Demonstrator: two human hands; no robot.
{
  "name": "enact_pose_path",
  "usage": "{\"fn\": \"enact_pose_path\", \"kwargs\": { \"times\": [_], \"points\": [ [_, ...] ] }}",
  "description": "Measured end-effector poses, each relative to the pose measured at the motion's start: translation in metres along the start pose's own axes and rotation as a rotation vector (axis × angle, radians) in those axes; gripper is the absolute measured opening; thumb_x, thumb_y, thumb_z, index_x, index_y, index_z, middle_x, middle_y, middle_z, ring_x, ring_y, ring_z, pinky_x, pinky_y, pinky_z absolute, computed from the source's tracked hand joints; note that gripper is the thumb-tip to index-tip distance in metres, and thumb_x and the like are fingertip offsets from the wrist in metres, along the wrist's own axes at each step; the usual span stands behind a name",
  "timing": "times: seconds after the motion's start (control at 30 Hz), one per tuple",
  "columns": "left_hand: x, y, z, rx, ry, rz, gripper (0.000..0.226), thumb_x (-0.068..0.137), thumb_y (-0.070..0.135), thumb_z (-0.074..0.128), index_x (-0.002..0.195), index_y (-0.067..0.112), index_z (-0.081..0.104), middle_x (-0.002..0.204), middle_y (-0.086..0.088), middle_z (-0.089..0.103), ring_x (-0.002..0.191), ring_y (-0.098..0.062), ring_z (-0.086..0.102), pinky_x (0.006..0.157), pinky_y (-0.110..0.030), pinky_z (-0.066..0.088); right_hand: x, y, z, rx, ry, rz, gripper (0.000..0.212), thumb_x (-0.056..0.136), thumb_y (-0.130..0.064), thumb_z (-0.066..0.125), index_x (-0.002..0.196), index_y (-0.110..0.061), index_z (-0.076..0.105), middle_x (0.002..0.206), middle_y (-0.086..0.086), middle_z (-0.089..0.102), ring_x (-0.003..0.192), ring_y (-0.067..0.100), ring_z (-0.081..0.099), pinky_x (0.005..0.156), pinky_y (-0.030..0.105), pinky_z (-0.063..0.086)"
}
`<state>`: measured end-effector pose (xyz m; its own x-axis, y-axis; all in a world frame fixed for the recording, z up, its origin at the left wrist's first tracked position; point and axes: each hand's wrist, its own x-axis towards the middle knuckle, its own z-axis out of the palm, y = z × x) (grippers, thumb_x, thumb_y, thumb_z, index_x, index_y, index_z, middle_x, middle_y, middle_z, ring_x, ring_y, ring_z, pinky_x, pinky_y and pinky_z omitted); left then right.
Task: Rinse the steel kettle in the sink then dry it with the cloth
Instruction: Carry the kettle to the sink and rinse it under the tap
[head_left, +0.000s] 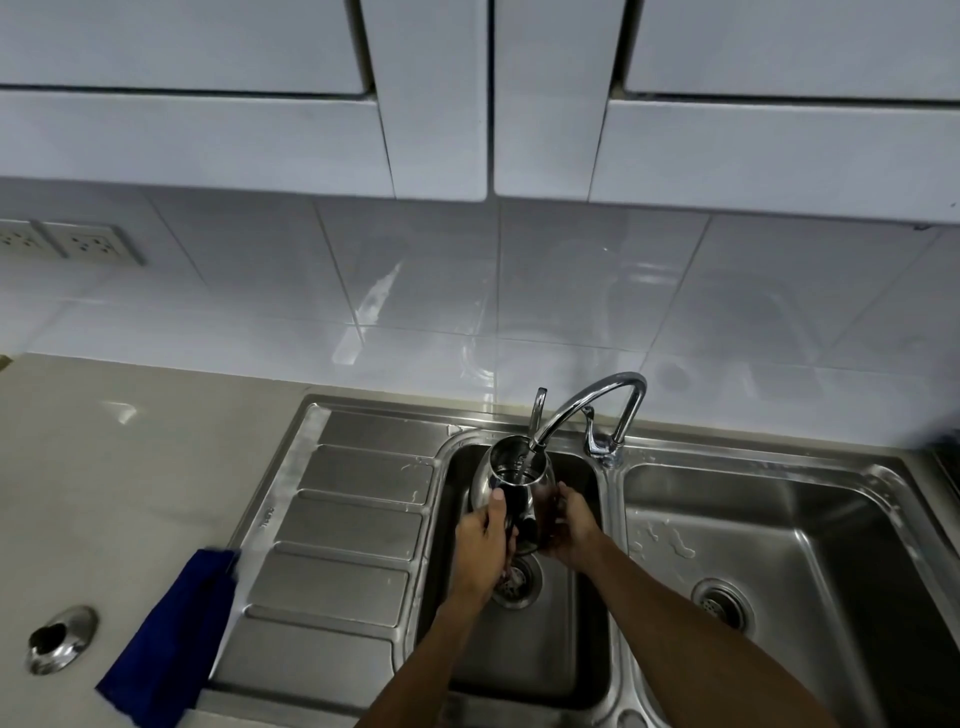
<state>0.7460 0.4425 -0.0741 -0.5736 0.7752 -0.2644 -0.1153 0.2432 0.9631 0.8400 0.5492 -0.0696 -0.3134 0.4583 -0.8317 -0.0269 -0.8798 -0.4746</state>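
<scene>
The steel kettle (511, 480) hangs over the left sink basin (540, 649), its open top right under the tap's spout (582, 402). A thin stream of water runs into it. My left hand (483, 545) grips its left side, thumb up on the shiny wall. On the other side my right hand (571, 530) holds the kettle's lower right. Its thin spout points up behind the tap. A dark blue cloth (171, 634) lies on the counter at the draining board's left edge.
A ribbed steel draining board (337, 545) lies left of the basin and a second basin (779, 561) lies right of it. A round steel lid (61, 640) rests on the beige counter at the far left. Wall cupboards hang overhead; sockets (83, 244) sit on the tiles.
</scene>
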Motion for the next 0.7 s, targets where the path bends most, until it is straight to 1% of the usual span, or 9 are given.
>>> {"fn": "enact_pose_path", "kwargs": {
  "times": [0.07,0.17,0.37,0.5,0.6,0.7],
  "points": [
    [0.000,0.000,0.000,0.009,-0.005,-0.002,0.058,0.102,0.044,0.041,0.063,0.006,0.061,0.047,-0.006,0.052,0.040,-0.018,0.044,0.042,-0.026,0.037,-0.003,-0.001,0.001,0.004,0.004,-0.004,0.046,0.104,-0.041,0.034,0.087,-0.007,0.059,0.087,0.015,0.059,0.078,0.027,0.056,0.068,0.035,0.046],
    [-0.002,0.001,0.001,0.009,-0.004,-0.003,0.059,0.101,0.045,0.042,0.062,0.006,0.061,0.046,-0.005,0.052,0.039,-0.017,0.045,0.042,-0.026,0.037,-0.005,0.000,0.002,0.023,0.003,-0.008,0.045,0.104,-0.041,0.032,0.090,-0.007,0.058,0.086,0.015,0.059,0.077,0.027,0.056,0.067,0.035,0.046],
    [-0.004,0.001,0.000,0.013,-0.006,-0.010,0.057,0.101,0.045,0.042,0.061,0.010,0.062,0.047,-0.003,0.054,0.040,-0.016,0.047,0.042,-0.025,0.039,-0.011,-0.002,0.006,0.038,0.008,0.002,0.047,0.104,-0.041,0.032,0.086,-0.007,0.058,0.085,0.015,0.059,0.076,0.028,0.056,0.066,0.035,0.045],
    [-0.004,0.001,0.000,0.014,-0.006,-0.011,0.057,0.101,0.045,0.043,0.061,0.010,0.062,0.049,-0.004,0.055,0.041,-0.017,0.047,0.043,-0.026,0.040,-0.019,-0.004,0.009,0.043,0.012,0.007,0.048,0.104,-0.040,0.031,0.084,-0.006,0.057,0.084,0.015,0.057,0.074,0.027,0.054,0.062,0.033,0.040],
    [-0.003,0.002,-0.001,-0.002,-0.009,-0.007,0.057,0.101,0.045,0.043,0.061,0.009,0.061,0.048,-0.004,0.054,0.040,-0.018,0.047,0.042,-0.027,0.039,-0.025,-0.007,0.013,0.056,0.017,0.010,0.047,0.104,-0.040,0.031,0.086,-0.006,0.058,0.085,0.015,0.058,0.075,0.027,0.053,0.061,0.034,0.039],
    [0.000,0.004,-0.003,-0.002,-0.012,0.004,0.056,0.101,0.044,0.043,0.062,0.007,0.061,0.048,-0.006,0.053,0.041,-0.018,0.047,0.043,-0.027,0.040,-0.032,-0.010,0.017,0.079,-0.001,0.007,0.048,0.105,-0.038,0.029,0.084,-0.005,0.057,0.083,0.015,0.056,0.073,0.026,0.052,0.059,0.033,0.036]
  ]
}}
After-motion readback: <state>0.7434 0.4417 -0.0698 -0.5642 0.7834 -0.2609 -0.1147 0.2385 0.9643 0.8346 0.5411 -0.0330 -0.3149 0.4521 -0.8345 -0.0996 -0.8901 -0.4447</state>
